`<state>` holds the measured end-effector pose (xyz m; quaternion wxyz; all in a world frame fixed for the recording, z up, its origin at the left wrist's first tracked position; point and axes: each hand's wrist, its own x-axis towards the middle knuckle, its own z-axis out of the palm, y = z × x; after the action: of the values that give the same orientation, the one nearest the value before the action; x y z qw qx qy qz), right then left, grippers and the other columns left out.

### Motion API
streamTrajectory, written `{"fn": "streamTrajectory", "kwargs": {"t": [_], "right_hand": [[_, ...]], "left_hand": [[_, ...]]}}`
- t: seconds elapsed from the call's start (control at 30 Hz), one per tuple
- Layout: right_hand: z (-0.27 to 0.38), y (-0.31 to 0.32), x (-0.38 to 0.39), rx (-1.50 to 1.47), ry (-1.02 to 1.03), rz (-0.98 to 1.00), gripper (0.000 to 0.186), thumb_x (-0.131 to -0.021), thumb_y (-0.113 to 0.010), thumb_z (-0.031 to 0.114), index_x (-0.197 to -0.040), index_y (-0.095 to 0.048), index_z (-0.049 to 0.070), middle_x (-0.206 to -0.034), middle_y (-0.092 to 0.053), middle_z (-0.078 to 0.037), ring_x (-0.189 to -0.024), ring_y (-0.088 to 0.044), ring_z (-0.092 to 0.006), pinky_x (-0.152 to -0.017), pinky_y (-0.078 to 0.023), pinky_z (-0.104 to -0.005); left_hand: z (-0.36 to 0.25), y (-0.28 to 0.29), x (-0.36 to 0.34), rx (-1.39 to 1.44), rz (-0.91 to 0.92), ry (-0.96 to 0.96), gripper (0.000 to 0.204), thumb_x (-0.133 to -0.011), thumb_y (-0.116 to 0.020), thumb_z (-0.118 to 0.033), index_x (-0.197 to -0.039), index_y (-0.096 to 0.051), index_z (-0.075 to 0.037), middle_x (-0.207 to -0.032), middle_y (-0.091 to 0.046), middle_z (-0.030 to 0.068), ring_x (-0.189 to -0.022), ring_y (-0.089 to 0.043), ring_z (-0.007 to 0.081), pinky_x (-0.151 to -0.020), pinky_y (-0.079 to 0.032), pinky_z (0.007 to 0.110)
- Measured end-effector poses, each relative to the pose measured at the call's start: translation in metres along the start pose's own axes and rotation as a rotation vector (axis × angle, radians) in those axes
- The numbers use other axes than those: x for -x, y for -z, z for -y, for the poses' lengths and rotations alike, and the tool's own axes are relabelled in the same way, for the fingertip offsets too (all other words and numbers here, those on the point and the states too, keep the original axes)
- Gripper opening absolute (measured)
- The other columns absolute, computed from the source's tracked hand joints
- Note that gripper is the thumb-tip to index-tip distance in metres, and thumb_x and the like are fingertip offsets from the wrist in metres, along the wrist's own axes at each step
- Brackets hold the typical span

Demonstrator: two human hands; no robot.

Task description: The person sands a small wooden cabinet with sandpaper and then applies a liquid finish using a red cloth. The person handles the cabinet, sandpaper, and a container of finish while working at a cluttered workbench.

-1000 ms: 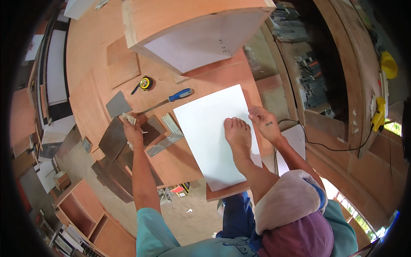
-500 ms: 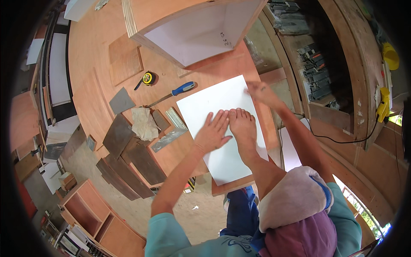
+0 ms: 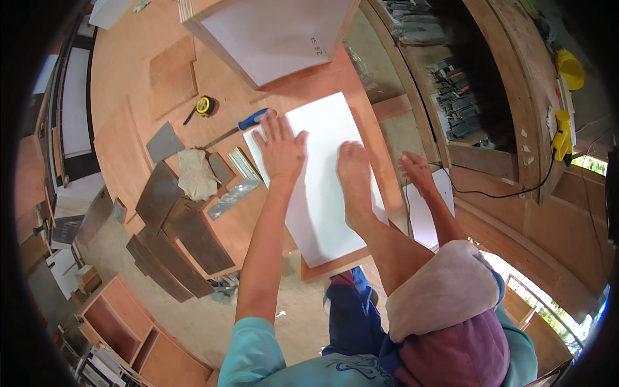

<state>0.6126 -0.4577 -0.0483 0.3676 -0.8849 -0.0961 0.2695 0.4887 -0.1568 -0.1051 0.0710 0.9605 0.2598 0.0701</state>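
Observation:
A white rectangular board (image 3: 322, 168) lies over the edge of a wooden worktable, and my bare foot (image 3: 354, 171) presses on its middle. My left hand (image 3: 282, 153) is open, fingers spread, on the board's far left part. Its fingertips come close to the blue handle of a long flat-bladed tool (image 3: 253, 119). Beyond the board's right edge, my right hand (image 3: 418, 171) hangs apart from it, fingers loosely bent and separated, with nothing visible in them.
A white-lined wooden box (image 3: 271, 42) stands at the table's far side. To the left are a tape measure (image 3: 205, 106), a crumpled cloth (image 3: 196, 174) and several dark boards (image 3: 200, 235). A yellow corded tool (image 3: 562, 134) hangs at the right.
My left hand has slid forward and left across the board, its fingers spreading. My right hand has left the board's far right edge and drawn back toward me.

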Motion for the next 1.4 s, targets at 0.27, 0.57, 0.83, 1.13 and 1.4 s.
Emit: {"fn": "streamTrajectory", "kwargs": {"t": [0.27,0.57,0.83,1.13,1.4], "right_hand": [[-0.152,0.02,0.114,-0.238,-0.344,0.041,0.047,-0.092,-0.062,0.029,-0.128,-0.059,-0.002,-0.103,-0.068,-0.006,-0.087,-0.066,-0.017,-0.069,-0.053,-0.0296],[0.094,-0.02,0.07,0.726,0.583,0.043,0.075,-0.087,-0.059,0.018,-0.148,-0.022,-0.006,-0.15,-0.032,-0.025,-0.14,-0.029,-0.0366,-0.116,-0.022,-0.0382],[-0.043,0.076,0.24,0.247,0.027,-0.177,0.064,-0.083,-0.065,0.02,-0.139,-0.04,-0.001,-0.135,-0.047,-0.025,-0.123,-0.046,-0.0359,-0.104,-0.037,-0.0401],[-0.242,0.08,0.541,0.219,-0.597,-0.245,0.05,-0.081,-0.071,0.027,-0.125,-0.064,0.004,-0.117,-0.064,-0.025,-0.101,-0.066,-0.0348,-0.087,-0.053,-0.0425],[-0.12,0.027,0.346,-0.275,-0.506,0.038,0.044,-0.094,-0.061,0.035,-0.122,-0.063,0.002,-0.105,-0.067,-0.01,-0.097,-0.066,-0.0212,-0.082,-0.053,-0.0349]], "left_hand": [[-0.079,0.023,0.029,0.162,0.217,-0.586,0.061,-0.099,-0.041,-0.051,-0.146,-0.043,-0.012,-0.159,-0.028,0.0107,-0.147,-0.022,0.0335,-0.115,-0.019,0.061],[-0.061,0.01,0.08,0.071,0.014,-0.149,0.059,-0.097,-0.05,-0.046,-0.145,-0.045,-0.012,-0.157,-0.032,0.0118,-0.145,-0.028,0.0328,-0.116,-0.017,0.058],[-0.04,0.003,0.086,0.044,0.029,-0.144,0.06,-0.101,-0.043,-0.047,-0.145,-0.043,-0.007,-0.158,-0.028,0.0144,-0.146,-0.023,0.0355,-0.115,-0.013,0.061],[-0.042,0.007,0.092,0.026,0.106,-0.157,0.077,-0.097,-0.043,-0.059,-0.149,-0.033,-0.003,-0.16,-0.017,0.0231,-0.147,-0.015,0.0432,-0.112,-0.015,0.068],[-0.007,0.012,0.214,0.457,0.358,0.728,0.098,-0.088,-0.047,-0.071,-0.151,-0.026,0.001,-0.157,-0.023,0.026,-0.146,-0.011,0.0478,-0.109,-0.013,0.072]]}}
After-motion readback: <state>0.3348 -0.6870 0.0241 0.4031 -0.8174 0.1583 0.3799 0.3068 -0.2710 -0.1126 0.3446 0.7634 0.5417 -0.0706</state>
